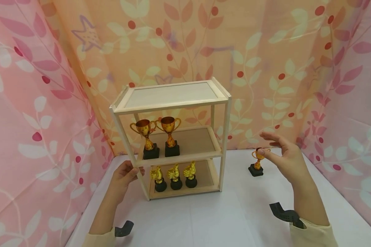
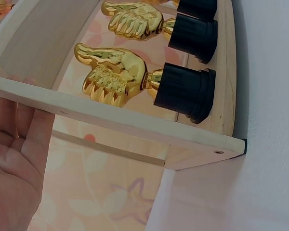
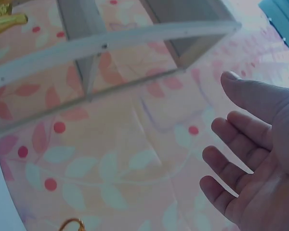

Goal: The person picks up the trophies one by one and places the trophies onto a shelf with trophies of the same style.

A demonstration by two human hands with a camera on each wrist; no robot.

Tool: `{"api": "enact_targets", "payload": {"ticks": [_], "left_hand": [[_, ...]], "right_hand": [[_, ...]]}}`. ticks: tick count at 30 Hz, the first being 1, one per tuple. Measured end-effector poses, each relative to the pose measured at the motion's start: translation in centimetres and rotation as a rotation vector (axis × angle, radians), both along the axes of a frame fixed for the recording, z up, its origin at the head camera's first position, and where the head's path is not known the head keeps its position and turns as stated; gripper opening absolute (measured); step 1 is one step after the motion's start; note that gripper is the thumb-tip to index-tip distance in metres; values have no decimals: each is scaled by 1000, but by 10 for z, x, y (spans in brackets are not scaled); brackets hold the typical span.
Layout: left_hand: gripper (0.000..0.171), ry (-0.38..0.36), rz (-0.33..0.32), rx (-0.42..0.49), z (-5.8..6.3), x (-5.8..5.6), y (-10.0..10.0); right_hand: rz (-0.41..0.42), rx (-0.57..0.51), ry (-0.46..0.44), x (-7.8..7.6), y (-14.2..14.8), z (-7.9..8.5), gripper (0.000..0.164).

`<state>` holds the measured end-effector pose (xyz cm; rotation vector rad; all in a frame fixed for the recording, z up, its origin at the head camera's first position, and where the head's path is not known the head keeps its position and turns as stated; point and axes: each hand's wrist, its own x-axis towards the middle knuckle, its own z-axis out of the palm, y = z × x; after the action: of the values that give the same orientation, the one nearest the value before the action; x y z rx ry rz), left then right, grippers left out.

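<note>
A small wooden shelf rack stands on the white table. My left hand holds its left front post, and in the left wrist view the fingers go behind that post. On the middle shelf are two gold trophy cups on black bases. Below them, three gold thumbs-up trophies stand in a row. To the right of the rack, another gold trophy cup stands on the table. My right hand is beside this cup with fingers and thumb spread, the thumb overlapping its rim in the head view.
The rack's top panel bears nothing. Patterned curtains hang behind and along both sides of the white table. A black wrist strap mount shows on the right forearm, another on the left.
</note>
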<state>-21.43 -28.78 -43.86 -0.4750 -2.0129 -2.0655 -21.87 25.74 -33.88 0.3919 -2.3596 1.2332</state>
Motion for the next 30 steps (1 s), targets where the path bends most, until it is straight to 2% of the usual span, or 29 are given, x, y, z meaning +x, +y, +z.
{"api": "enact_targets", "payload": {"ticks": [3,9,13,20,27,30], "left_hand": [[12,-9,5,-9,1,0,0],[10,4,-13,-17,1,0,-1],[10,-5,7,-18,0,-1,-1],[11,-31,22,-23,-4,0,-2],[10,-22,15,-34,-4,0,-2],[10,-14,14,-37,-2,-1,-2]], "right_hand": [[-45,12,-44,-7,12,-6,56],[-52,-22,-88,-22,34,-22,61],[-73,-13,-124,-33,48,-34,64],[-79,-36,-251,-53,67,-62,73],[17,-26,-325,-70,87,-94,78],[63,-74,-367,-75,94,-107,80]]}}
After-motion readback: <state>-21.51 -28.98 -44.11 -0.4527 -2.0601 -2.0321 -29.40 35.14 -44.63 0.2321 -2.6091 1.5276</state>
